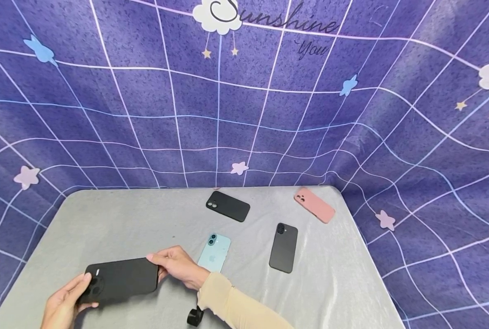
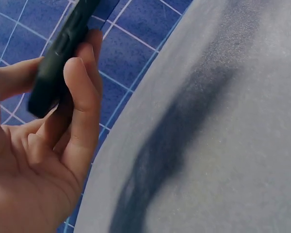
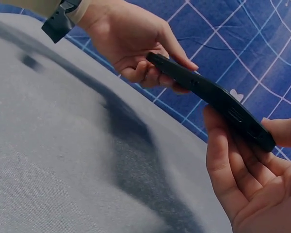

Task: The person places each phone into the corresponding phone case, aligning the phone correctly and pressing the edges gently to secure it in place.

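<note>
Both hands are holding the black phone (image 1: pixel 123 278) above the near left part of the table (image 1: pixel 351 292), with its back facing up. The left hand (image 1: pixel 65 301) is gripping the end with the camera area, its thumb lying over the back and its fingers supporting from below. The right hand (image 1: pixel 180 266) is pinching the other end, with the thumb near the upper corner. Whether a cover is sitting on the phone, I am not able to tell surely.

The step in hand seems to be handling or fitting this piece at its two ends. For doing it well, both hands should be applying equal force, because in the right wrist view the edge is looking slightly bent, and a one-sided pull may be twisting it. The thumbs should be pressing near the corners, where the edge is probably stiffest, and the left thumb should be avoiding the lenses. The fingers below should be giving support without squeezing the side keys. Working low above the table would be making a slip less harmful.

The blue phone (image 1: pixel 215 251) is lying just beside the right wrist, so the right elbow should be moving with care. The black case (image 1: pixel 228 206), the gray phone (image 1: pixel 283 249) and the pink case (image 1: pixel 315 205) are resting farther away.
</note>
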`<state>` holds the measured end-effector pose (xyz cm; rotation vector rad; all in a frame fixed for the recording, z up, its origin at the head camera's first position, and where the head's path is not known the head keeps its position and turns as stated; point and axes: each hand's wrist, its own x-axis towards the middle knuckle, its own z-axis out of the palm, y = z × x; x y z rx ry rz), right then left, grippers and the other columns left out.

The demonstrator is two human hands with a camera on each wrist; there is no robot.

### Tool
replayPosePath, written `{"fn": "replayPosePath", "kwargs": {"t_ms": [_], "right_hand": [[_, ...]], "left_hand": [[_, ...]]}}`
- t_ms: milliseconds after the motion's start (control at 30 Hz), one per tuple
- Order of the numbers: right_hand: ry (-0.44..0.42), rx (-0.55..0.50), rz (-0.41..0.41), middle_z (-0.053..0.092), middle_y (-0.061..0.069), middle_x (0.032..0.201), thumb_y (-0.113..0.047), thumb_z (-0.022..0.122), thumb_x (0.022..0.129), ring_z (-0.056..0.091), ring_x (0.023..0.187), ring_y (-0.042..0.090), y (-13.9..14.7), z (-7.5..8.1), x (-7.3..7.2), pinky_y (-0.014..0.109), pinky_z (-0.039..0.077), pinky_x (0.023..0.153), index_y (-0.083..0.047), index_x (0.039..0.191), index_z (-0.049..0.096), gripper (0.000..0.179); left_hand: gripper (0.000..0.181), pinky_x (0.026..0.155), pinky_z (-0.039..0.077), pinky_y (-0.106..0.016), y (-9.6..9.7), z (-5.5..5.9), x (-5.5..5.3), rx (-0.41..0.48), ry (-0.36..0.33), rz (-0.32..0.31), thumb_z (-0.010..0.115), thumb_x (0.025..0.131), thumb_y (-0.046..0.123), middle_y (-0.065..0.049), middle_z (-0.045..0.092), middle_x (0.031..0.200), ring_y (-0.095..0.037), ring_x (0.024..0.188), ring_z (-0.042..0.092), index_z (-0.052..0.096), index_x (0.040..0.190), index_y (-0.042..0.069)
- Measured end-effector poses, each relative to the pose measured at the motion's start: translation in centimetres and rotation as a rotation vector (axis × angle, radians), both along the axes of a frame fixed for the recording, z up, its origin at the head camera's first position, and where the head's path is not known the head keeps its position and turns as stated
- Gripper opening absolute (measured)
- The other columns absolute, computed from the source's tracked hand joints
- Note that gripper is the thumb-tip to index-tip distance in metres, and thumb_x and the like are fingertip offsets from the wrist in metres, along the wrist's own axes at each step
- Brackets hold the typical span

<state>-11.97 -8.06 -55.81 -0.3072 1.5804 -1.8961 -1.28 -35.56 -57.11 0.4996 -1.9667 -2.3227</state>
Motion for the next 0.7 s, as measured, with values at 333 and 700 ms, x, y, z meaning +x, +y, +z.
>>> {"fn": "replayPosePath", "kwargs": {"t_ms": [333, 700], "right_hand": [[-0.03, -0.085, -0.011, 0.076, 0.033, 0.095, -0.018, 0.069, 0.106, 0.07, 0.06, 0.007, 0.0, -0.1, 0.1, 0.02, 0.062, 0.065, 0.014, 0.112, 0.076, 0.033], [-0.075, -0.083, 0.055, 0.075, 0.034, 0.101, -0.013, 0.068, 0.106, 0.078, 0.071, 0.02, 0.0, -0.4, 0.6, 0.037, 0.068, 0.079, 0.013, 0.115, 0.075, 0.029]], "left_hand": [[0.038, 0.074, 0.065, -0.023, 1.4, 0.2, -0.4, 0.305, 0.178, 0.107, 0.053, 0.109, -0.004, 0.002, 0.081, 0.103, -0.006, 0.087, 0.078, 0.084, 0.104, 0.018], [0.029, 0.072, 0.066, -0.026, 2.7, 0.8, -1.1, 0.462, 0.131, 0.309, 0.06, 0.107, -0.001, -0.003, 0.081, 0.099, -0.011, 0.085, 0.08, 0.085, 0.097, 0.011]]}}
